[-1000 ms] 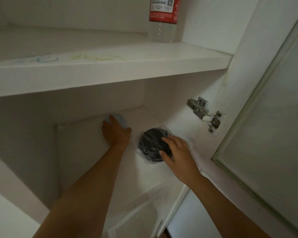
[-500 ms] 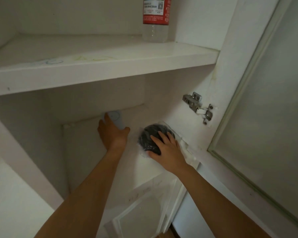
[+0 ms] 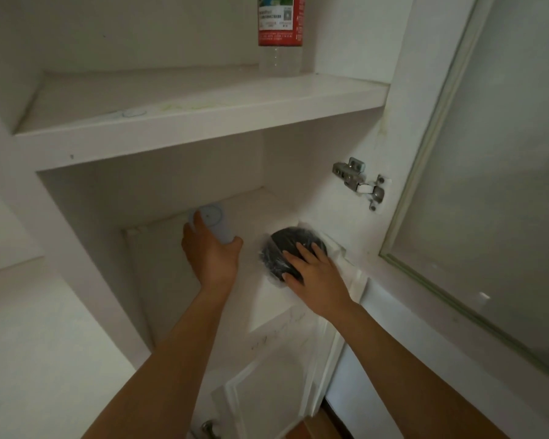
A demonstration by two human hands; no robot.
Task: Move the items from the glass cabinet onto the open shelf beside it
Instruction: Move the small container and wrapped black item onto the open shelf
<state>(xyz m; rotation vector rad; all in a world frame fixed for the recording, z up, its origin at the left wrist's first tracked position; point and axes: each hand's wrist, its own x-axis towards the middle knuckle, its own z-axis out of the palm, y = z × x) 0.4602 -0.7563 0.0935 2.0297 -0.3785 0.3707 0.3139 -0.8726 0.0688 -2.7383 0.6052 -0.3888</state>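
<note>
Three items in the glass cabinet [image 3: 298, 172], none yet transferred by the look of it: one pale blue cylinder [image 3: 216, 221], frame centre, gripped by left hand [image 3: 213, 258]; one plastic-wrapped black round item [image 3: 286, 245], fingers and thumb of right hand [image 3: 317, 277] curled over it; one red-labelled bottle [image 3: 279, 33], top centre on upper shelf [image 3: 203, 134], untouched.

We log: left hand [image 3: 213, 259] grips pale blue cylinder [image 3: 215, 220], right hand [image 3: 319, 278] grips bagged black disc [image 3: 286, 248], both below-left of the hinge [image 3: 358, 182].

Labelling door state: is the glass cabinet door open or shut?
Open. The glass door stands swung out at right with its hinge exposed; the left hand and right hand reach onto the shelf inside.
</note>
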